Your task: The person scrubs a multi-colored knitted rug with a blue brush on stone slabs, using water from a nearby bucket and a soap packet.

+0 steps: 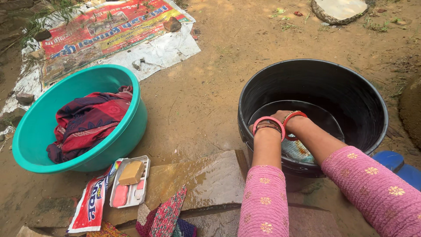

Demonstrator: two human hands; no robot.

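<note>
Both my arms, in pink patterned sleeves, reach down into a black tub (351,83) holding dark water. My left hand (258,126) and my right hand (280,116) are mostly hidden below the near rim, with only the wrists showing. Each wrist wears red and pink bangles. A patterned cloth (297,151) lies in the water just under my forearms. Whether the fingers grip that cloth cannot be seen.
A teal basin (26,140) with red and maroon clothes (85,123) stands at the left. A white soap tray (130,182) with a yellow bar, a red detergent packet (90,208) and a woven cloth (166,215) lie on a wet stone slab (210,175). A printed plastic sheet (105,30) covers the dirt behind.
</note>
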